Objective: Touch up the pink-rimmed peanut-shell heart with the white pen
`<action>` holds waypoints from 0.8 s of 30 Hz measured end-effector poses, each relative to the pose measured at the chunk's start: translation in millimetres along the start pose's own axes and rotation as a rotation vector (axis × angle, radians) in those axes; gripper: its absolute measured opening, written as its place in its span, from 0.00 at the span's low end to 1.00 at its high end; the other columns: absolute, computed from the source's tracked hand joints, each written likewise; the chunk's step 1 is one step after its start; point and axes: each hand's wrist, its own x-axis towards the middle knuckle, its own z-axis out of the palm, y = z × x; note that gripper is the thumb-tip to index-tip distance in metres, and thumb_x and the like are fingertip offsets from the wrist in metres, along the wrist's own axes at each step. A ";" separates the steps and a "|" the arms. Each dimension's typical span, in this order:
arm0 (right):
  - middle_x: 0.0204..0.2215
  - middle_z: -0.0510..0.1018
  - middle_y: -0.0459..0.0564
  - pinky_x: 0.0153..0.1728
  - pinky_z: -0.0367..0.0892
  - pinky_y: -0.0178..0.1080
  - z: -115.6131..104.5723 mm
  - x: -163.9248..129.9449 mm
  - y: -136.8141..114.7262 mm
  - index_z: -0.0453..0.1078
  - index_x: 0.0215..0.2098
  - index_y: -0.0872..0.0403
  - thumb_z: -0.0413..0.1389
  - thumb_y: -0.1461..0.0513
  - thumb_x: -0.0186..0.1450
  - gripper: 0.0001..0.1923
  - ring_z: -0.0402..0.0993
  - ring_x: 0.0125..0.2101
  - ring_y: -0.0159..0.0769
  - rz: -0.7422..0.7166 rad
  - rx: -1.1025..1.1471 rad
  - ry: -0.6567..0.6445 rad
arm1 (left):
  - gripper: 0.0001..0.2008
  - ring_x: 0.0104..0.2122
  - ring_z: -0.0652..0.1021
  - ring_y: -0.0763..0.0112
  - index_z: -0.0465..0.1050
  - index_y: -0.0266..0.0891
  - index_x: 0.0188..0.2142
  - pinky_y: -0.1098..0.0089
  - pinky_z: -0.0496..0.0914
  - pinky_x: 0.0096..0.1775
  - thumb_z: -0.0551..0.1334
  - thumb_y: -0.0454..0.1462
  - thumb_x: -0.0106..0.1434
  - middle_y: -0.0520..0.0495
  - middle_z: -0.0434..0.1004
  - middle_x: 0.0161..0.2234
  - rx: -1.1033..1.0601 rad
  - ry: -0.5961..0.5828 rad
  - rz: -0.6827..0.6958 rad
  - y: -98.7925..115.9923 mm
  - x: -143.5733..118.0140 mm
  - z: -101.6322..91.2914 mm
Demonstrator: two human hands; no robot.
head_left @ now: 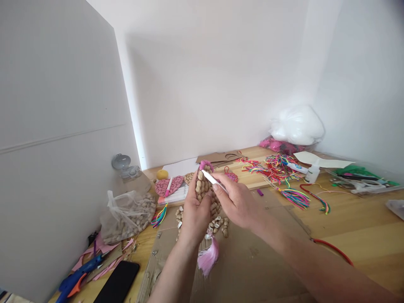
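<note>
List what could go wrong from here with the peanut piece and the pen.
The left hand holds the peanut-shell covered ornament upright while the right hand works a white pen with a pink tip at its top: pressing hard might crack or loosen shells. The pink tassel dangles low and may snag on the loose peanut shells on the brown cardboard sheet.
</note>
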 end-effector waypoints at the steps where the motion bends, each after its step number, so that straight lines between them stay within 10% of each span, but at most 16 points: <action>1: 0.39 0.80 0.52 0.38 0.64 0.37 -1.2 0.5 -0.2 0.66 0.59 0.53 0.44 0.59 0.74 0.18 0.75 0.38 0.37 0.002 0.030 0.000 | 0.32 0.65 0.66 0.62 0.59 0.53 0.66 0.59 0.58 0.67 0.61 0.32 0.65 0.49 0.67 0.64 0.066 0.003 0.039 -1.1 0.6 -1.5; 11: 0.19 0.62 0.38 0.21 0.57 0.30 1.4 5.5 6.4 0.64 0.59 0.52 0.46 0.49 0.73 0.23 0.59 0.20 0.28 0.257 0.673 -0.205 | 0.32 0.66 0.64 0.65 0.57 0.56 0.67 0.60 0.57 0.67 0.55 0.28 0.67 0.53 0.64 0.66 0.260 0.017 0.150 -6.1 1.7 -7.8; 24: 0.20 0.63 0.39 0.22 0.58 0.31 -8.1 1.3 -10.0 0.66 0.43 0.54 0.43 0.54 0.75 0.15 0.60 0.21 0.27 0.194 0.429 -0.174 | 0.30 0.68 0.60 0.64 0.55 0.53 0.68 0.58 0.53 0.69 0.55 0.31 0.69 0.51 0.59 0.69 0.411 0.010 0.248 -10.9 3.0 -7.3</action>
